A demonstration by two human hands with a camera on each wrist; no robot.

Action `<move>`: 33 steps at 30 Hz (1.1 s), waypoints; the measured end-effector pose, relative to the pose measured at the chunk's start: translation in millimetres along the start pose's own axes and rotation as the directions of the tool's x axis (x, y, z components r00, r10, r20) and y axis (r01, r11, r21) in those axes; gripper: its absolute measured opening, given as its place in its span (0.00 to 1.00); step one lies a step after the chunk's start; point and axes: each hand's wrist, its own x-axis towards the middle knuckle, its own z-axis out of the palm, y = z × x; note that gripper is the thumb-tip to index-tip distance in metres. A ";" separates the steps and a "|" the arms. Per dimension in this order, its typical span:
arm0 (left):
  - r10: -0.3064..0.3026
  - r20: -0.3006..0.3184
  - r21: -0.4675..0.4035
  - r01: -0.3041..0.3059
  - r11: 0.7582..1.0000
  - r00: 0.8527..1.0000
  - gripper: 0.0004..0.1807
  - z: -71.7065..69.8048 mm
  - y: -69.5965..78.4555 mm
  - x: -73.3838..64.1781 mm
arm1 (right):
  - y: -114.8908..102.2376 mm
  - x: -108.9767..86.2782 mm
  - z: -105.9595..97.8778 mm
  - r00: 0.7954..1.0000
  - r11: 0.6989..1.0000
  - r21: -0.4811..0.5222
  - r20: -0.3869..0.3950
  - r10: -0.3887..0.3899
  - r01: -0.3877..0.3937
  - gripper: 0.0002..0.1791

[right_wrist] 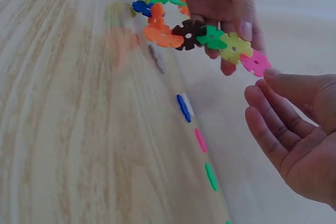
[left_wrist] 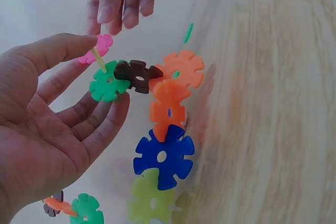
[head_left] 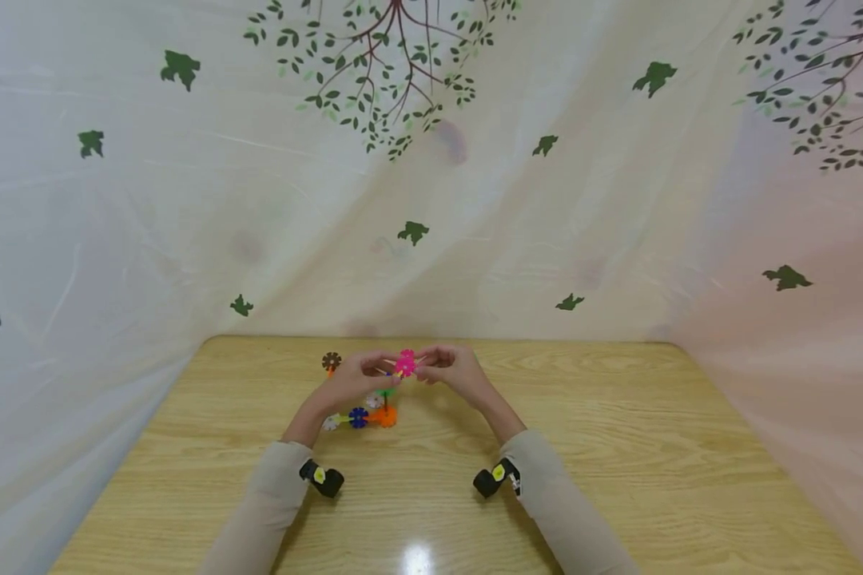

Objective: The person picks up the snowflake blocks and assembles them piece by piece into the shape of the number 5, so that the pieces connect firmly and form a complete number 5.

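A chain of notched plastic discs, slotted edge into edge, runs between my hands and down to the table. At its raised end a pink disc (right_wrist: 255, 64) joins a yellow disc (right_wrist: 234, 49), followed by a green disc (right_wrist: 211, 37), a dark brown disc (right_wrist: 189, 35) and orange discs (right_wrist: 164, 37). My left hand (head_left: 352, 382) pinches the chain by the yellow disc, its other fingers behind the green one. With thumb and fingertips, my right hand (head_left: 460, 374) pinches the pink disc at its outer edge. Lower down the chain is a blue disc (left_wrist: 164, 157).
More linked discs, including a brown disc (head_left: 332, 362) and a white disc (head_left: 331, 422), lie left on the wooden table (head_left: 618, 447). Several loose discs show in the right wrist view, among them a blue one (right_wrist: 184, 107) and a green one (right_wrist: 211, 177). A patterned curtain (head_left: 475, 279) hangs behind.
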 end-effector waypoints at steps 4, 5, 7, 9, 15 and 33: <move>-0.027 -0.015 -0.004 0.027 1.000 1.000 0.23 -11.0 -3.8 -2.3 | -0.3 0.0 -3.5 1.000 1.000 -0.019 0.018 0.006 -0.006 0.16; -0.036 -0.014 -0.006 0.036 0.999 0.999 0.24 -13.9 -4.4 -2.9 | 0.7 0.7 -3.2 0.999 1.000 -0.027 0.031 0.010 -0.009 0.16; -0.040 -0.001 -0.017 0.040 0.999 0.999 0.24 -19.7 -5.2 -4.2 | 1.9 1.5 -1.1 0.998 0.999 -0.044 0.064 0.020 -0.018 0.16; -0.062 0.001 -0.021 0.062 0.998 0.998 0.25 -23.6 -4.8 -5.4 | 2.8 2.6 3.0 0.994 0.996 -0.088 0.109 0.022 -0.013 0.15; -0.069 0.020 -0.020 0.070 0.997 0.997 0.25 -29.7 -3.1 -9.2 | 5.8 8.9 20.1 0.965 0.964 -0.256 0.263 0.005 0.065 0.13; -0.081 0.018 -0.033 0.082 0.996 0.997 0.24 -31.8 -1.9 -11.2 | 13.4 22.3 45.3 0.880 0.837 -0.488 0.475 0.015 0.249 0.20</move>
